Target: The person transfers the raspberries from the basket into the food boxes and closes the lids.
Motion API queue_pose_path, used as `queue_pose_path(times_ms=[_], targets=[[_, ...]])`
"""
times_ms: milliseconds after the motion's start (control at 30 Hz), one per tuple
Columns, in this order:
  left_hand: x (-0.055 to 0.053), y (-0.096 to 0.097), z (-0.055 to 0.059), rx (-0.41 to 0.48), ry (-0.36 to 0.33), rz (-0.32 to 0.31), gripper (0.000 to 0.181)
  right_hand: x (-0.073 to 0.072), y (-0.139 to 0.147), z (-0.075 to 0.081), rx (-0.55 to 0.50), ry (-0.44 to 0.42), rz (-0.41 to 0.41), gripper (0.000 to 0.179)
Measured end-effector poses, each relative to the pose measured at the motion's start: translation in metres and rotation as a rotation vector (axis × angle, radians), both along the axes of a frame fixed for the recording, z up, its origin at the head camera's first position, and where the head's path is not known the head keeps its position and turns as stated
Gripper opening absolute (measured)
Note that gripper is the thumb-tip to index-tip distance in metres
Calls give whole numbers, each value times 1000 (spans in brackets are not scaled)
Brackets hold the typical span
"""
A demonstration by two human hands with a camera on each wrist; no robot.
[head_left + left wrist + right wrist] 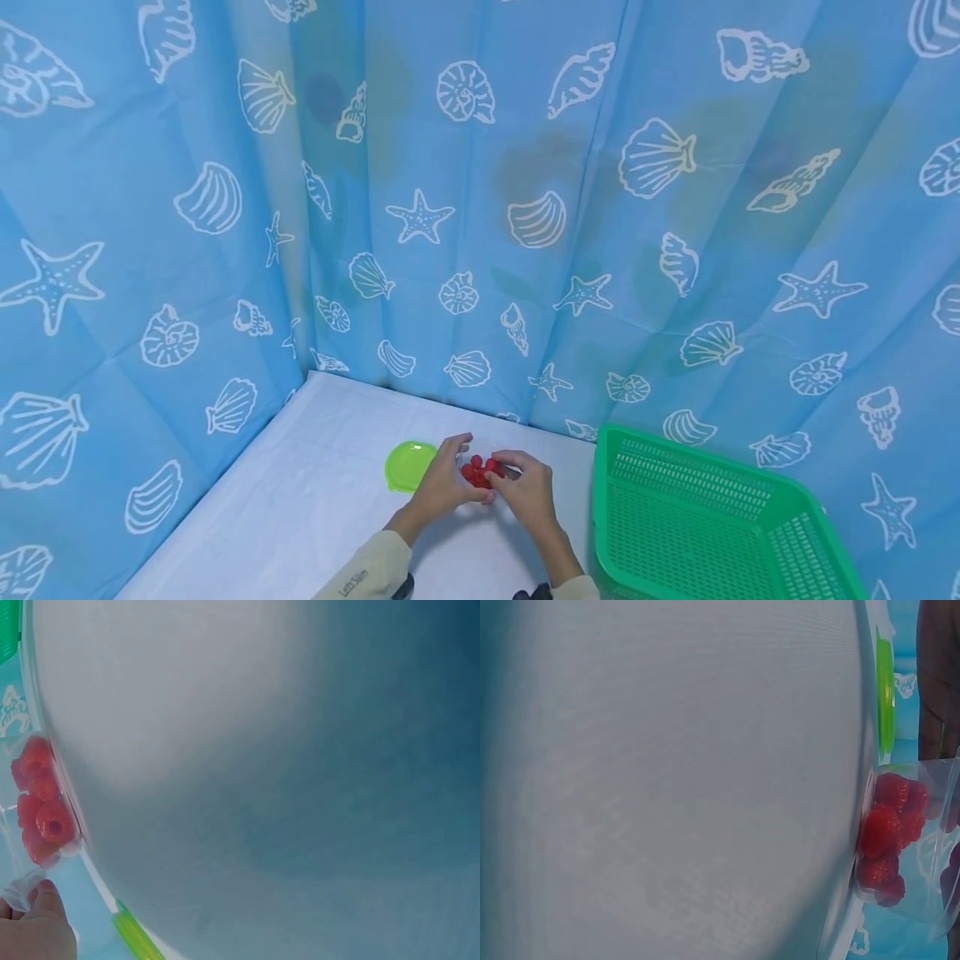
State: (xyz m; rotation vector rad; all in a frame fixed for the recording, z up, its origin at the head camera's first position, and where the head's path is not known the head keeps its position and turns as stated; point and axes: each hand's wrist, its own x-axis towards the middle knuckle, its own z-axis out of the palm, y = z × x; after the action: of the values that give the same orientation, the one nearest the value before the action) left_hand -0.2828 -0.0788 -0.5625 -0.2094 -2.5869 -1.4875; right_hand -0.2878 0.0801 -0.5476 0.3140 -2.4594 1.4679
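Note:
A clear plastic container (pixel 922 881) with several red raspberries (pixel 45 795) in its bottom stands on the white table. My left hand (pixel 442 483) grips it from the left side, its thumb (pixel 49 900) at the clear plastic. From the right, my right hand (pixel 528 492) reaches to the top of the container, where thumb and forefinger pinch a raspberry (pixel 491 464). Most of the right hand falls outside the right wrist view. Left of the container lies a flat lime-green lid (pixel 408 467), close beside the left hand.
At the right of the table sits a large green mesh basket (pixel 678 529). Blue curtains (pixel 480 217) with white shell prints hang along the back and left sides of the white table (pixel 315 450).

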Motion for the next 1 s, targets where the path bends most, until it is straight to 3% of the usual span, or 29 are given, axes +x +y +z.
queue_pose_path(times_ms=[267, 433, 600, 733, 1000], targets=[[-1, 0, -1, -15, -2, 0, 101, 1, -4, -3, 22, 28, -54, 28], [-4, 0, -7, -23, -2, -6, 101, 3, -9, -6, 33, 76, -121, 29], [-4, -1, -6, -20, 8, 1, 102, 2, -15, -6, 76, 128, -179, 28], [-4, -1, -5, -15, 10, -2, 102, 1, -17, -4, 80, 118, -188, 27], [-4, 0, -3, -3, 2, -1, 100, -1, -5, 7, -6, 91, -187, 20]])
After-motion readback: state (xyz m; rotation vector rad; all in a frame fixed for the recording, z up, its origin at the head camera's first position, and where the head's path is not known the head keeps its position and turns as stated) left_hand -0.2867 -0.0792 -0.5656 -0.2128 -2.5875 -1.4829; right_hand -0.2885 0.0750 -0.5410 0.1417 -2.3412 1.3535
